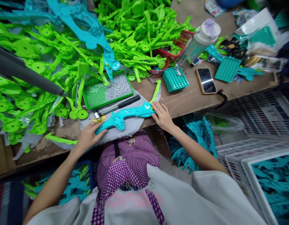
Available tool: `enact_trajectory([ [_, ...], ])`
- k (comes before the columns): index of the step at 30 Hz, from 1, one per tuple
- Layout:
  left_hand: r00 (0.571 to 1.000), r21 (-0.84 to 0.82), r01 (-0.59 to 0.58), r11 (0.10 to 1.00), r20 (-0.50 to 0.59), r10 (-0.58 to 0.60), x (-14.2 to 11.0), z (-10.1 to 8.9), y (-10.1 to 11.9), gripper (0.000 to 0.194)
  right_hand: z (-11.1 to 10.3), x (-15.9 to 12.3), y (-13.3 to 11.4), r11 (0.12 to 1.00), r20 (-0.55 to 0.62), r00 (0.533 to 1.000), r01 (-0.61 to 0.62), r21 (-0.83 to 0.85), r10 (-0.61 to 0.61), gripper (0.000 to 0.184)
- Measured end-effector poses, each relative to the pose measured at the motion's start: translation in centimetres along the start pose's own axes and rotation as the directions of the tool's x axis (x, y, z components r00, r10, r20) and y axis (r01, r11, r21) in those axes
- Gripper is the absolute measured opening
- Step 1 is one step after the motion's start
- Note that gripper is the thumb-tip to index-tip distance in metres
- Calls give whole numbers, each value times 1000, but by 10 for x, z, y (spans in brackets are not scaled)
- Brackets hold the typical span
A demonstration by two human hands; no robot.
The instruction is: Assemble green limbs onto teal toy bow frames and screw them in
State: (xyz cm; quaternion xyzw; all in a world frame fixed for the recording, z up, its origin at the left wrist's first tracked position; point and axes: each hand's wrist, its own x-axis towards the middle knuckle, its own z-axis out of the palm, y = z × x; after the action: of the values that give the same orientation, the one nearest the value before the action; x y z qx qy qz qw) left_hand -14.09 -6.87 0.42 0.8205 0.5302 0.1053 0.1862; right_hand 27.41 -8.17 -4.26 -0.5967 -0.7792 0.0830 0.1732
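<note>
A long blue plastic part (132, 112) with a round disc near its right end lies across a grey cloth (137, 125) at the table edge. Its left end is between the thumb and fingers of my left hand (89, 136). My right hand (162, 116) closes on the other end, fingers over the top and thumb at the near side. Just beyond the part rests a hammer (116, 107) with a black handle. Behind that is a green tray (95, 95) of small silvery metal pieces. A lime-green plastic strip (156, 92) lies beside my right hand, another (61, 139) left of my left hand.
Heaped lime-green parts (135, 34) and blue parts (81, 28) cover the back and left. A dark grey rod-like tool (29, 72) juts in from the left. To the right are a teal box (174, 79), a phone (206, 81) and a bottle (198, 40). Crates (246, 170) stand below.
</note>
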Motion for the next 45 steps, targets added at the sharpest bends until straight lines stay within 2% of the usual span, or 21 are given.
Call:
enact_trajectory([
  [6, 1000, -3, -2, 1000, -26, 2, -3, -2, 4, 47, -2, -3, -1, 993, -90, 996, 7, 120, 4, 59],
  [14, 979, 113, 35, 993, -202, -12, -20, -22, 5, 35, -30, 13, -18, 998, -98, 995, -14, -63, 8, 63],
  [18, 957, 159, 49, 986, -290, -1, -25, -26, 1, 29, -31, 21, -25, 996, -105, 994, -12, -91, 2, 54],
  [24, 966, 168, 98, 981, -254, -54, -27, -25, 7, 29, -40, 15, -39, 994, -117, 993, -13, -105, 1, 47],
  [26, 972, 163, 106, 981, -226, -67, -27, -26, 12, 30, -47, 17, -45, 994, -74, 996, 38, -102, -46, 48],
  [29, 982, 132, 75, 988, -180, -50, -27, -28, 16, 35, -53, 26, -48, 981, 44, 982, 186, -59, -184, 46],
  [31, 984, 101, 44, 994, -176, -25, -28, -28, 17, 37, -55, 33, -46, 963, 89, 961, 267, -40, -263, 44],
  [34, 978, 75, 36, 996, -206, -20, -29, -26, 18, 34, -55, 39, -41, 947, 112, 944, 316, -54, -309, 42],
  [37, 963, 83, 24, 996, -268, 0, -31, -22, 18, 30, -57, 38, -40, 943, 117, 943, 321, -84, -311, 40],
  [41, 919, 87, -82, 993, -378, 109, -34, -16, 15, 28, -61, 30, -46, 946, 90, 948, 313, -85, -305, 39],
  [45, 920, 76, -78, 994, -379, 101, -33, -14, 14, 29, -65, 22, -66, 978, -19, 977, 211, 4, -210, 45],
])
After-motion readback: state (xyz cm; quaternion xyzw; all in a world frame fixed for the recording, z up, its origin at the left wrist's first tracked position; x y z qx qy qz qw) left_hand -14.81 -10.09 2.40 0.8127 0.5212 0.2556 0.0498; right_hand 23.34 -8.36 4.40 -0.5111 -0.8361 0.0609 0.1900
